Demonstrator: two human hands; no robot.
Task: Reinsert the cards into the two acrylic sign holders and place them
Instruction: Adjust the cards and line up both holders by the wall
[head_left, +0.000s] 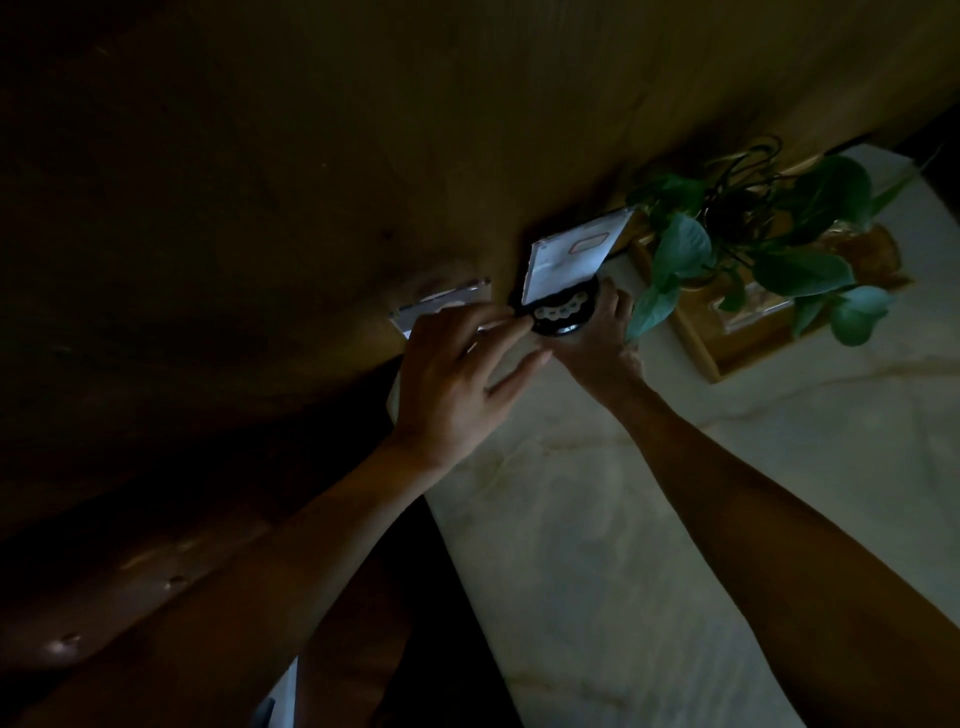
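Observation:
An acrylic sign holder (571, 257) with a white card in it stands on a round black base (563, 312) at the far end of the marble counter (649, 545), against the wood wall. My right hand (605, 343) grips that base from the right. My left hand (457, 374) reaches in from the left, its fingertips touching the base's left edge. A second acrylic sign holder (441, 304) with a pale card sits just left, partly hidden behind my left hand. The scene is very dark.
A leafy green plant (753, 244) sits in a wooden tray (727, 343) right of the holders, its leaves close to my right hand. A dark wood wall (311, 156) rises behind. The counter's left edge drops into shadow.

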